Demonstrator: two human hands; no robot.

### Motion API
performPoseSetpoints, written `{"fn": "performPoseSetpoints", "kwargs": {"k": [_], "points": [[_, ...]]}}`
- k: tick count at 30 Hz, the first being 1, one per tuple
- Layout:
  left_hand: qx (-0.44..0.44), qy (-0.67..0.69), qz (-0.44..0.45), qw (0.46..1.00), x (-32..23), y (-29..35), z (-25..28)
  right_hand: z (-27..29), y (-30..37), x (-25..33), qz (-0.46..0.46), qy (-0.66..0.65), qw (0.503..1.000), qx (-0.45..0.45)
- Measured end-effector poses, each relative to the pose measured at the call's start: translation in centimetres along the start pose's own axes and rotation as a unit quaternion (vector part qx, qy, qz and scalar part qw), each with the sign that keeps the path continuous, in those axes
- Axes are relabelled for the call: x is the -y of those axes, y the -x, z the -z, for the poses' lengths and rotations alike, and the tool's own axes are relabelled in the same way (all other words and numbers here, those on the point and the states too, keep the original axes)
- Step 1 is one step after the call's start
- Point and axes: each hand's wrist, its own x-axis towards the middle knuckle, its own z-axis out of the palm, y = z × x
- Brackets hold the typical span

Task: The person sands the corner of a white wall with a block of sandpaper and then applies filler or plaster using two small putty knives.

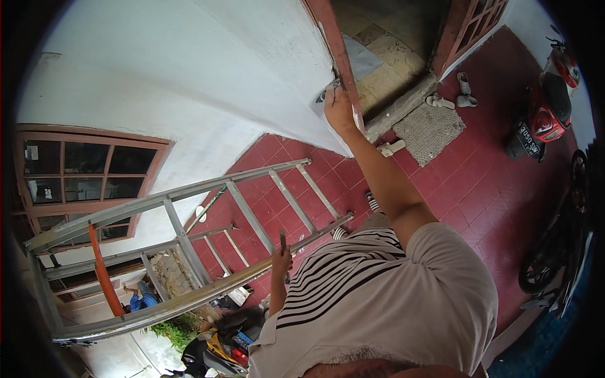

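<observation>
My right arm reaches up to the white wall (252,69) beside the door frame (340,57). My right hand (339,108) is closed round a flat grey scraper-like tool (322,97), which lies against the wall's edge; its handle is hidden by my fingers. Lower down, close to my striped shirt, my left hand (281,259) grips a thin, flat tool (283,239) that stands upright. Its exact kind is too small to make out. That hand is next to the near rail of an aluminium ladder (239,208).
Beyond the doorway, a woven mat (430,133) and slippers (465,91) lie on the red tiled floor (454,189). A red motorbike (549,104) and a dark motorbike (548,252) stand at the right. Another person in blue (145,296) is at the lower left, near plants (176,331).
</observation>
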Motion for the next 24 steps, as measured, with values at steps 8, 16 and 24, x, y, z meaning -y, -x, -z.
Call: {"fn": "performPoseSetpoints", "kwargs": {"k": [8,16,24], "points": [[-0.003,0.028,0.006,1.000,0.4,-0.1,-0.4,1.1,-1.6,2.6,-0.059,-0.065,0.995,0.051],[0.008,0.003,-0.004,1.000,-0.9,-1.3,-0.3,-0.6,0.3,-3.4,-0.089,0.002,0.996,-0.027],[0.003,-0.028,-0.008,1.000,-0.6,-0.7,-0.5,0.0,0.2,-3.0,-0.075,-0.013,0.997,0.009]]}}
